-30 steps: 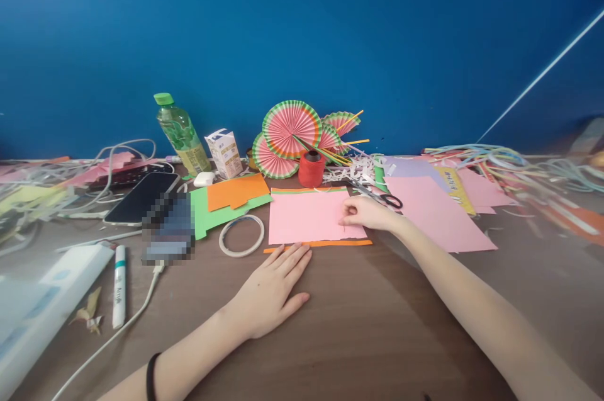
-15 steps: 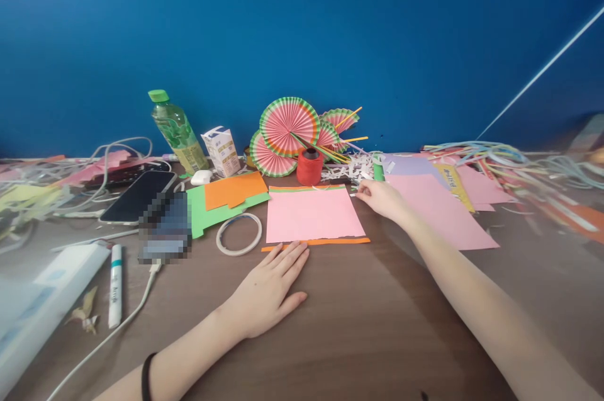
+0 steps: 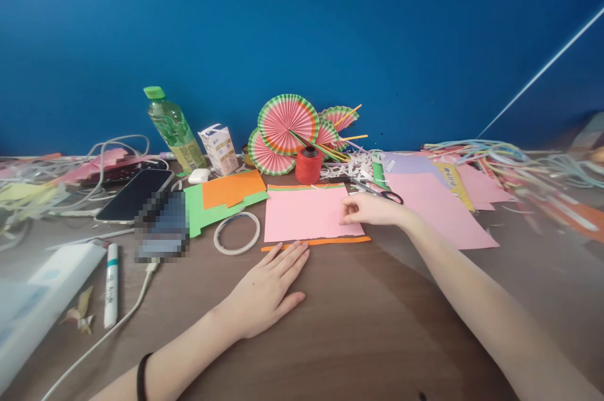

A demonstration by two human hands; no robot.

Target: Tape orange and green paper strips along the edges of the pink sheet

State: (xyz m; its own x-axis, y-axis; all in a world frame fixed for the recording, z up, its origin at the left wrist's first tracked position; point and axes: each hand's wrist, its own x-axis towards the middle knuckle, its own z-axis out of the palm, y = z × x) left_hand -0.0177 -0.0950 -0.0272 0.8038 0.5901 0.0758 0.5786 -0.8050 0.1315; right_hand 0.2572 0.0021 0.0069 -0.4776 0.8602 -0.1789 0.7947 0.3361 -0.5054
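My left hand [image 3: 270, 291] lies flat with its fingers spread, fingertips at the orange strip [image 3: 330, 243] along the near edge of a pink sheet [image 3: 302, 215]. Green and orange edging shows along the sheet's far side. Over the right part of the sheet is my right hand [image 3: 370, 208], its fingers closed together; whatever they hold, if anything, is too small to make out. Scissors with black handles [image 3: 392, 197] lie just behind that hand, beside a green spool [image 3: 379, 171]. A roll of white tape [image 3: 236, 233] rests left of the sheet.
Behind the sheet stand a red thread spool [image 3: 308, 167] and pleated paper fans [image 3: 288, 124]. Green and orange papers [image 3: 233, 189], a bottle [image 3: 175, 130], phones [image 3: 134, 195] and a marker [image 3: 111, 286] are at left. Large pink paper [image 3: 438, 212] lies at right.
My right hand has moved left and nearer, from beside the pink sheet to over its right part. The scissors now show behind it. My left hand stays in place.
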